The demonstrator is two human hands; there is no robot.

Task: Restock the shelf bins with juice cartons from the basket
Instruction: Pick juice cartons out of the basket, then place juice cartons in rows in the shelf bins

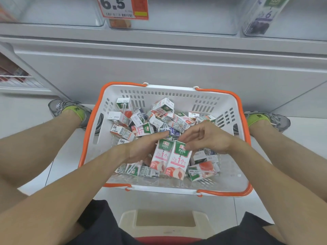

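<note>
Two peach juice cartons (169, 157), white with a green "100%" cap panel, a pink band and a peach picture low on the front, stand side by side above the white, orange-rimmed basket (177, 91), which sits on the floor heaped with loose cartons (141, 121). The left hand (141, 149) grips the pair from the left, fingers curled behind them, while the right hand (203, 137) pinches the top of the right-hand carton. Clear shelf bins (177, 27) line the shelf beyond.
</note>
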